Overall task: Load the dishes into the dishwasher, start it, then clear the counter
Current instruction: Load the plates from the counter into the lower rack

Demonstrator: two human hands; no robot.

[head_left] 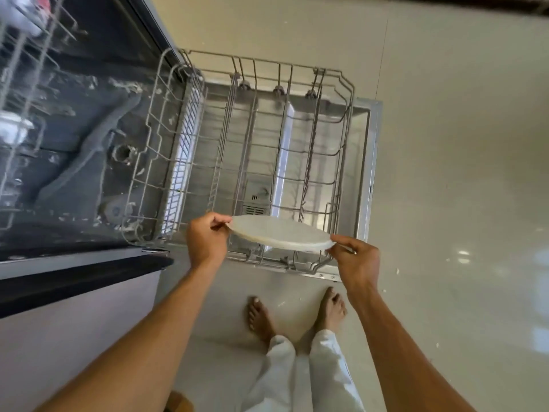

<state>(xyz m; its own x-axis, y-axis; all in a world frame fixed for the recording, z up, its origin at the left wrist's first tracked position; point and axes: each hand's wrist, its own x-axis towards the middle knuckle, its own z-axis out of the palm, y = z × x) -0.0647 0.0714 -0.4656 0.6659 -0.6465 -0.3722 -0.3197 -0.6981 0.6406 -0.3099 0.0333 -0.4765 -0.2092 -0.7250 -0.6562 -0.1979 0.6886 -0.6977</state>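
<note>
Cream glossy floor tiles (pixel 460 144) fill the right side of the room and catch soft light patches. On them the dishwasher door (pixel 372 162) lies folded down flat, and the grey wire lower rack (pixel 346 84) is pulled out over it.

A round white plate (pixel 276 231) hangs over the near end of that rack, held at opposite edges by two hands. The left hand (pixel 206 240) pinches the plate's left rim between thumb and curled fingers. The right hand (pixel 358 264) pinches the right rim the same way, thumb on top and fingers tucked below. The plate is tipped, its left edge a little higher in the picture than its right. Whether its underside touches the wires I cannot tell.

Rows of upright tines (pixel 224 123) run along the rack beyond the plate, and they, with the rack's near wall, stand between the plate and the rack floor. To the left the dark tub is open, with the spray arm (pixel 89 150) lying across its bottom. The upper rack (pixel 26 63) juts out at the top left, with a blurred white item (pixel 15 126) in it. A pale cabinet front (pixel 74 337) sits below a dark strip at lower left. Bare feet (pixel 261 319) in white trousers (pixel 326 367) stand just before the door's near edge
</note>
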